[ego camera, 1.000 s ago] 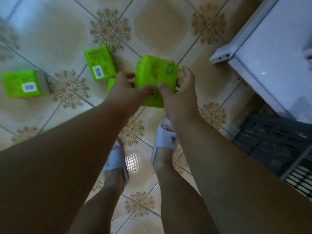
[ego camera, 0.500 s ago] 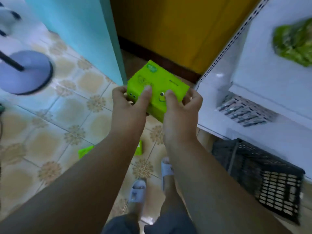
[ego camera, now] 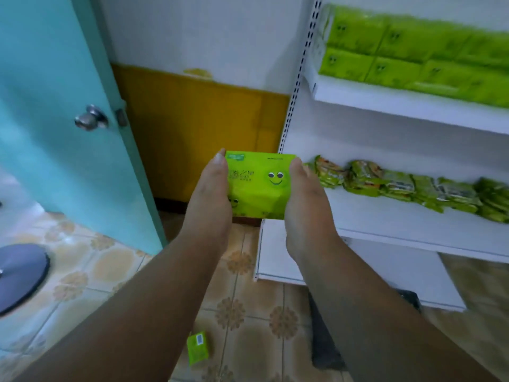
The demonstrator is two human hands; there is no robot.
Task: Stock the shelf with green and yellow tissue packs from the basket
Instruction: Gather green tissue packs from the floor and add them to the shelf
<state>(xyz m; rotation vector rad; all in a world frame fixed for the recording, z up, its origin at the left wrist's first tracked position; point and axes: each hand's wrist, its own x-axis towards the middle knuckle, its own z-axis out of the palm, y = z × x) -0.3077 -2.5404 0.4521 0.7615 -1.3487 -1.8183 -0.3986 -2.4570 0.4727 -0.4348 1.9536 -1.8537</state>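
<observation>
I hold one green tissue pack (ego camera: 257,186) between my two hands, left hand (ego camera: 210,194) on its left end and right hand (ego camera: 305,197) on its right end, in the air just before the left edge of the shelf (ego camera: 413,106). To place it well, I think I should keep it level and slide it beside the stacked packs (ego camera: 413,53) on the upper shelf.

No legible text on tissue pack (ego camera: 259,186)

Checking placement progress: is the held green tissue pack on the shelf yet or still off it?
Off it. The green tissue pack is held between left hand and right hand, left of the shelf.
</observation>
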